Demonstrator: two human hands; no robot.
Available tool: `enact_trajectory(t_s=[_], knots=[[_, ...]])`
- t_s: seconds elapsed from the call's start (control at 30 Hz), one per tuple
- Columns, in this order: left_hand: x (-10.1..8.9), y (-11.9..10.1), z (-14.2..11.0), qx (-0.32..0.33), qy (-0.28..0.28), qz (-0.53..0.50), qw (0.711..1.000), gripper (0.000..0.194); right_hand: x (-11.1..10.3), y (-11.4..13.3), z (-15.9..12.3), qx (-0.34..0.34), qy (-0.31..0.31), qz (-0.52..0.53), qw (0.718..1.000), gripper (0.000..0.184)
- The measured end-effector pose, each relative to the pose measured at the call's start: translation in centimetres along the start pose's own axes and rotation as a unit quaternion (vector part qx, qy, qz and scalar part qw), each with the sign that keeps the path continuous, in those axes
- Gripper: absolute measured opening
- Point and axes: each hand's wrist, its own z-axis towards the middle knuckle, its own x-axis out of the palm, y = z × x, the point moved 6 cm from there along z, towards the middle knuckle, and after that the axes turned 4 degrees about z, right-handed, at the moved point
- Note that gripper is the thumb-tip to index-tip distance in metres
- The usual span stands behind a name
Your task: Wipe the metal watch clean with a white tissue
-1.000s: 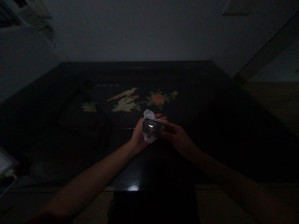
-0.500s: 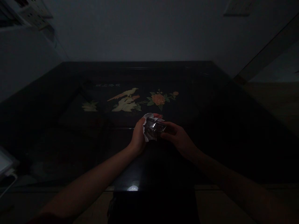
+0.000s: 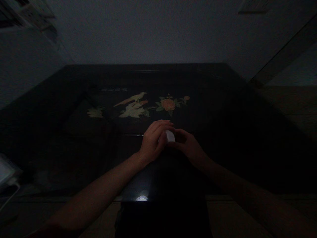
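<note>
The scene is very dim. My left hand [image 3: 153, 140] is curled over a small object wrapped in white tissue [image 3: 169, 136], of which only a pale corner shows between my hands. My right hand [image 3: 189, 147] grips the same bundle from the right side, fingers closed on it. Both hands hover just above the dark lacquered table [image 3: 223, 109]. The dark shiny object inside the tissue is hidden by my left fingers.
The table top carries an inlaid bird [image 3: 132, 105] and flower [image 3: 168, 104] picture beyond my hands. A pale object with a cable [image 3: 6, 173] lies at the left edge. A bright light reflection [image 3: 141, 198] sits near the table's front edge.
My left hand has folded over the bundle, covering the dark shiny object and most of the white tissue that were visible before. My right hand stays in place.
</note>
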Motion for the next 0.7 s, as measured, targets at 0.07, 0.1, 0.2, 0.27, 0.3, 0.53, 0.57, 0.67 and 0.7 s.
enact_trajectory(t_s=[0.07,0.1,0.2,0.27,0.3,0.53,0.57,0.67,0.7], knots=[[0.0,-0.1,0.1,0.006,0.008,0.011,1.0,0.043,0.0,-0.1,0.1,0.002,0.0,0.001,1.0,0.042],[0.0,-0.1,0.1,0.0,0.008,0.012,1.0,0.043,0.0,-0.2,0.1,0.005,-0.001,0.004,1.0,0.042],[-0.1,0.0,0.2,-0.04,-0.005,-0.009,0.999,0.043,-0.1,-0.3,0.0,0.016,-0.003,0.004,1.0,0.04],[-0.3,0.3,0.3,-0.073,-0.019,-0.045,0.996,0.043,-0.1,-0.4,0.0,0.019,-0.002,-0.002,1.0,0.039],[-0.3,0.5,0.3,-0.089,-0.027,-0.067,0.993,0.043,-0.1,-0.4,0.0,0.022,-0.001,-0.004,1.0,0.039],[0.1,2.6,0.4,-0.198,-0.06,-0.219,0.954,0.034,-0.2,-0.5,0.0,0.047,-0.003,0.008,0.999,0.044],[0.3,2.9,0.3,-0.213,-0.059,-0.241,0.945,0.033,-0.2,-0.5,-0.1,0.049,0.001,0.008,0.999,0.044],[0.9,3.6,-0.1,-0.261,-0.057,-0.31,0.913,0.032,-0.2,-0.6,-0.1,0.057,0.014,0.006,0.998,0.044],[1.1,3.8,-0.3,-0.275,-0.058,-0.335,0.899,0.032,-0.1,-0.7,-0.1,0.059,0.018,0.009,0.998,0.044]])
